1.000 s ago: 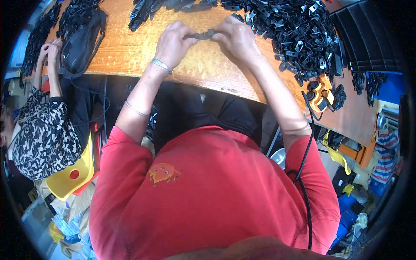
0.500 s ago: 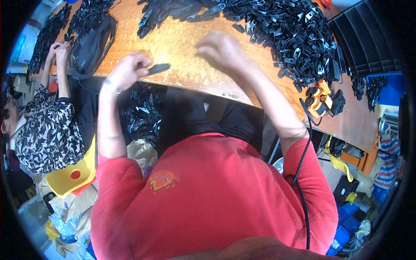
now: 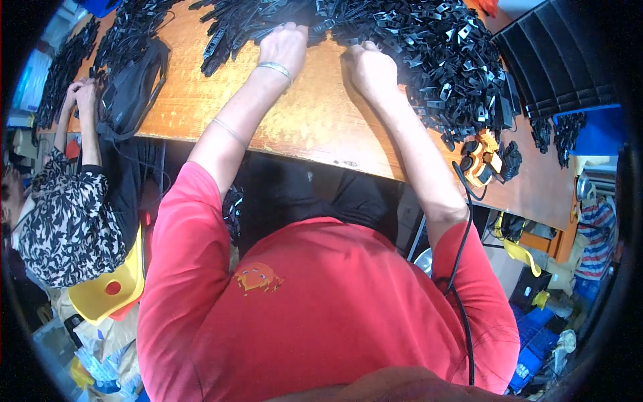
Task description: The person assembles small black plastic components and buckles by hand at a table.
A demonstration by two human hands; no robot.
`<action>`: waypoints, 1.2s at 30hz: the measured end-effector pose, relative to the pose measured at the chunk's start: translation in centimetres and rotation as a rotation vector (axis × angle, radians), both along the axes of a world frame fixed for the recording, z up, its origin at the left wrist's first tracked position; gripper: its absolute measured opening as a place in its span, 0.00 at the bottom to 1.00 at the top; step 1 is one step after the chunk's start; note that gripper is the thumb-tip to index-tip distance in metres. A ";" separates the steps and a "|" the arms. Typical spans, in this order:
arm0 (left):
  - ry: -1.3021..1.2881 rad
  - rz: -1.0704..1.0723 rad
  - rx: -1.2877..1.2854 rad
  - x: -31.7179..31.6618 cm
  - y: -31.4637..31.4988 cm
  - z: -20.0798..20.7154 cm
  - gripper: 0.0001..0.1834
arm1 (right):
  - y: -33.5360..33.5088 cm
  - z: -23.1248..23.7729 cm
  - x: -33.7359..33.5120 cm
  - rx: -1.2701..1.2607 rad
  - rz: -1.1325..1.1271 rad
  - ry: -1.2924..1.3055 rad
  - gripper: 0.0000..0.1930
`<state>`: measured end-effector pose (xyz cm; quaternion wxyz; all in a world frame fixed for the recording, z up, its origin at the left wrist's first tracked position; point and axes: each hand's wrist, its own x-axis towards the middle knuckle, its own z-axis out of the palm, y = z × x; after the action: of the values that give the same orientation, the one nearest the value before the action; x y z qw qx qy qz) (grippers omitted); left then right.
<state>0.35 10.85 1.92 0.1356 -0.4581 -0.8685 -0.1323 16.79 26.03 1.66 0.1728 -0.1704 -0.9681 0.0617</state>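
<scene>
Both my arms stretch forward over the wooden table. My left hand point(image 3: 284, 50) reaches the near edge of a heap of long black plastic pieces point(image 3: 231, 37). Its fingers are curled down and point away from me, so whatever they grip is hidden. To the right, my right hand point(image 3: 372, 70) is at the edge of a larger heap of small black plastic parts with shiny metal bits point(image 3: 455, 60). Those fingers are bent together too, and I cannot make out what is between them.
A black bag point(image 3: 134, 90) lies at the left, beside a co-worker's hands point(image 3: 82, 92). At the right are an orange-yellow toy-like device point(image 3: 483, 159), a black cable point(image 3: 467, 268) crossing my right arm, and a black ribbed tray point(image 3: 556, 57). The wooden table's point(image 3: 315, 114) front edge runs before me.
My left hand has gone from the table's front edge up to the far heap; the dark piece it held no longer shows. My right hand has shifted slightly right, to the larger heap.
</scene>
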 end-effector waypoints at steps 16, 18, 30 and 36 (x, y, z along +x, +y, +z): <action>-1.364 -0.132 0.614 4.2 -7.8 -0.1 0.22 | -2.9 2.4 3.2 -0.233 0.226 0.003 0.09; -1.539 -0.074 0.674 5.5 -8.6 0.9 0.23 | -3.1 2.0 3.8 -0.249 0.264 0.022 0.09; -0.359 -0.112 0.294 7.4 -9.2 -0.8 0.16 | -5.0 2.7 3.5 -0.119 0.259 -0.099 0.08; -0.305 -0.110 0.303 7.7 -10.5 -0.1 0.17 | -6.2 2.3 3.0 -0.336 0.189 0.034 0.11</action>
<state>8.01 0.38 1.80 0.0624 -0.4539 -0.8229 -0.3361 19.83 19.81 3.92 0.1516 -0.1041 -0.9528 0.2414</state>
